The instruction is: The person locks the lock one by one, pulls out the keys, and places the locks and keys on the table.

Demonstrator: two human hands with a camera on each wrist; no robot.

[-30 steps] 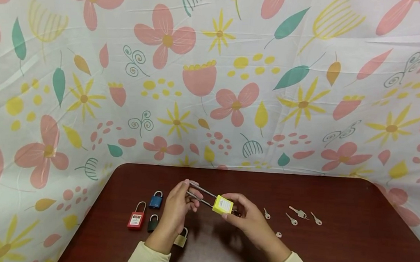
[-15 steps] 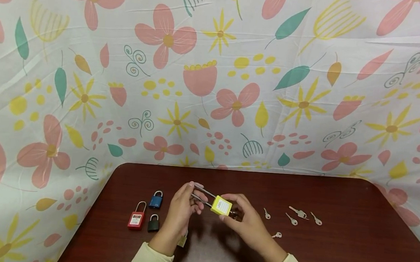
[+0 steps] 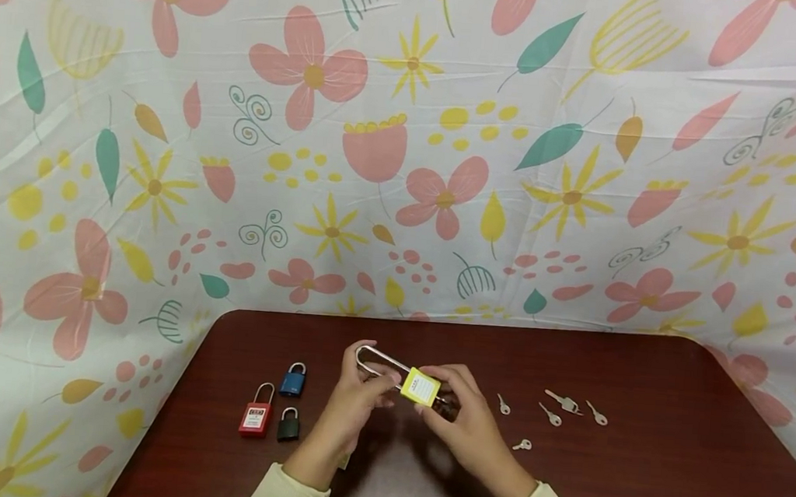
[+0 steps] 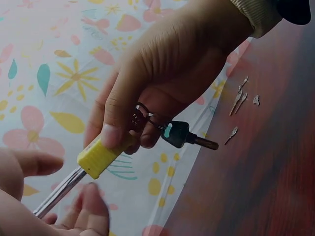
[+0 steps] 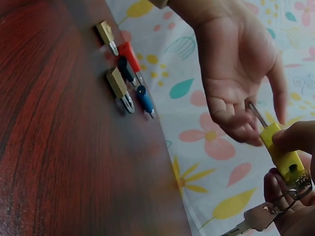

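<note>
A yellow padlock point(image 3: 420, 387) with a long metal shackle point(image 3: 379, 354) is held above the table, tilted. My right hand point(image 3: 465, 410) grips its body between thumb and fingers. A key point(image 5: 259, 216) dangles from a ring at the keyhole end; whether another key sits in the keyhole is hard to tell. My left hand point(image 3: 356, 401) is at the shackle, its fingers behind the bend and its thumb near the lower leg. In the left wrist view the left thumb and fingers stand apart around the shackle.
Red point(image 3: 255, 418), blue point(image 3: 292, 381) and black point(image 3: 289, 425) padlocks lie on the left of the brown table point(image 3: 632, 485). Brass padlocks point(image 5: 117, 82) show in the right wrist view. Several loose keys point(image 3: 564, 403) lie on the right. A flowered cloth point(image 3: 402, 202) hangs behind.
My left thumb has moved from the shackle's end towards the lock body, leaving the bend in sight. The right hand's grip looks the same. My left arm covers more of a brass padlock.
</note>
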